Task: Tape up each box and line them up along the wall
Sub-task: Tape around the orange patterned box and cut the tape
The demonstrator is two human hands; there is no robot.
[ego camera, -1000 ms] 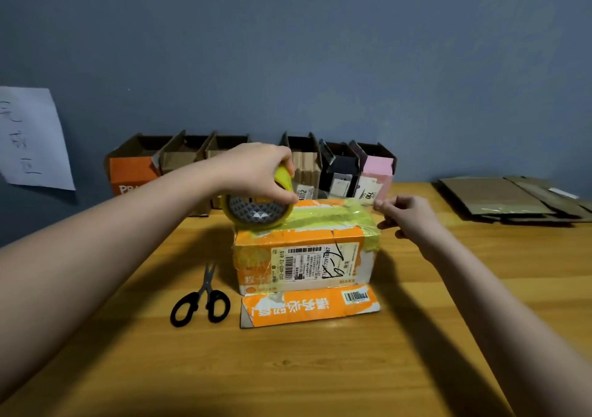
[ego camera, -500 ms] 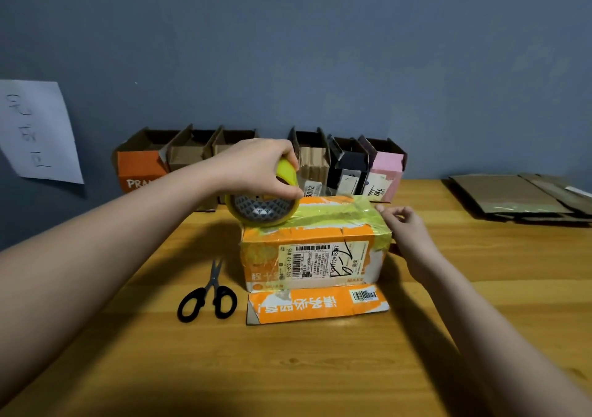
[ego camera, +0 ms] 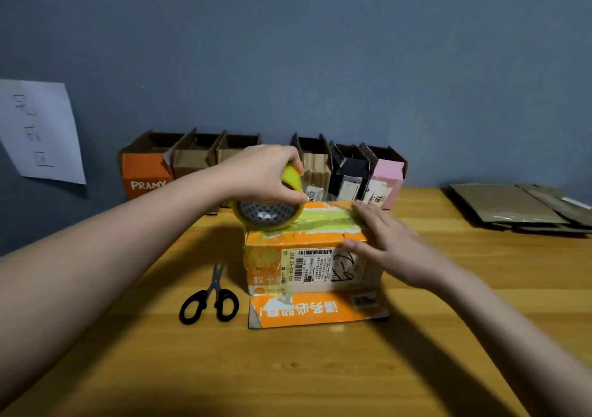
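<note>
An orange and white box point(ego camera: 298, 266) stands in the middle of the wooden table point(ego camera: 320, 368), one flap lying flat toward me. A strip of yellowish tape point(ego camera: 323, 221) runs across its top. My left hand point(ego camera: 266, 170) grips the yellow tape roll point(ego camera: 267, 215) at the box's top left corner. My right hand point(ego camera: 387, 243) lies flat, fingers spread, on the right end of the box top, pressing the tape. Several boxes point(ego camera: 384, 176) stand in a row along the blue wall.
Black-handled scissors point(ego camera: 209, 298) lie on the table just left of the box. Flattened cardboard pieces point(ego camera: 512, 207) are stacked at the far right. A white paper sheet with writing point(ego camera: 38, 131) hangs on the wall at left.
My right hand has moved from the box's right end onto its top and now presses flat on the tape. The left hand keeps the roll at the left corner.
</note>
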